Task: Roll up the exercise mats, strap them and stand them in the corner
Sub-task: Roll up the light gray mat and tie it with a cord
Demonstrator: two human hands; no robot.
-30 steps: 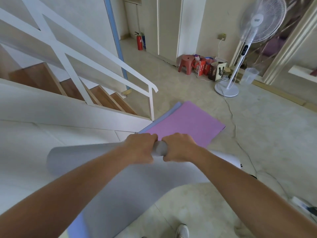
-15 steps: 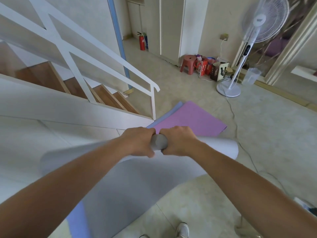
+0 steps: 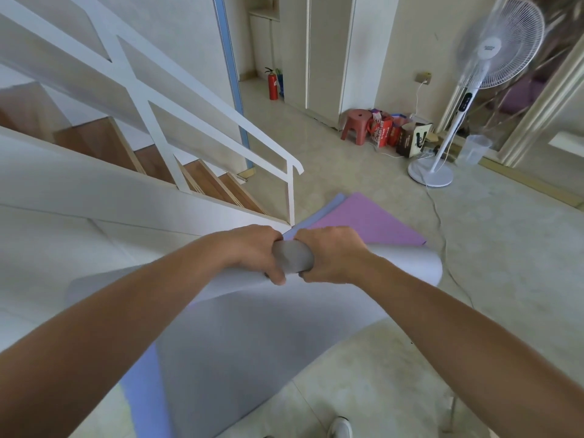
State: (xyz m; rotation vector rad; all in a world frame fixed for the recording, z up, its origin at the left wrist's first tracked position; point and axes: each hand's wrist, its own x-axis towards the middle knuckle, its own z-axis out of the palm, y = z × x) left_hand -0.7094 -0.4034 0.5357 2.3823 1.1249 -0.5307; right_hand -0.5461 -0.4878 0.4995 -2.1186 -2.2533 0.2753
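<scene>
The grey mat (image 3: pixel 252 343) is held up off the floor, partly rolled. Its rolled part (image 3: pixel 294 259) runs crosswise in front of the person. The unrolled sheet hangs from it toward the lower left, where a blue-violet underside (image 3: pixel 142 390) shows along one edge. The left hand (image 3: pixel 252 251) and the right hand (image 3: pixel 331 254) are clenched around the roll side by side near its middle, fingers curled over the top, with a short stretch of grey showing between them. The roll's right end (image 3: pixel 423 263) stands clear of the hands; the left end is blurred.

Just beyond the hands, a purple mat (image 3: pixel 363 219) lies flat on the tiled floor (image 3: pixel 474 279). It rests on a pale blue mat (image 3: pixel 328 205) whose edge shows along its left side. Both lie at the foot of a staircase (image 3: pixel 205 181) with wooden treads and a white railing (image 3: pixel 221 121).

Against the far wall stands a red stool (image 3: pixel 357 121), and just beside it are red printed bags (image 3: pixel 384 131) and a brown paper bag (image 3: pixel 414 140); what is in them cannot be made out. To their right is a white pedestal fan (image 3: pixel 465 101), with a cord (image 3: pixel 437 216) trailing over the floor. A clear plastic jug (image 3: pixel 475 148) stands near the fan's base, its contents impossible to tell. A red fire extinguisher (image 3: pixel 273 85) stands by the cupboard doors (image 3: pixel 325 58). A white shoe (image 3: pixel 339 428) shows at the bottom edge.
</scene>
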